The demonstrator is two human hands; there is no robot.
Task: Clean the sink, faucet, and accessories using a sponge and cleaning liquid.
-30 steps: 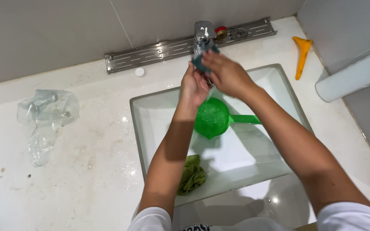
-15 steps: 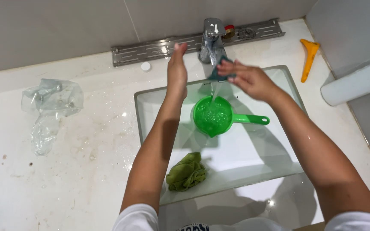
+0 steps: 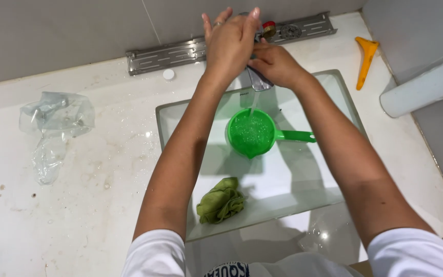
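Observation:
My left hand [image 3: 229, 43] lies over the top of the chrome tap [image 3: 259, 81] with its fingers stretched out and apart. Just right of it, my right hand [image 3: 277, 64] is curled around the tap body. A thin stream of water [image 3: 254, 102] falls from the spout into a green plastic scoop [image 3: 249, 134], which stands in the white sink [image 3: 170, 110] with its handle pointing right. The scoop holds foamy water. A crumpled green cloth [image 3: 221, 201] lies in the sink near its front edge, under my left forearm.
A crumpled clear plastic bag [image 3: 55, 115] lies on the wet white counter at the left. A metal grate strip [image 3: 180, 51] runs along the wall, with a small white cap [image 3: 168, 74] near it. An orange plastic tool [image 3: 366, 51] and a white cylinder [image 3: 421, 87] are at the right.
My left hand has come down from beside the wall onto the tap top. My right hand has moved up from under the spout to the tap body. Water still runs into the scoop.

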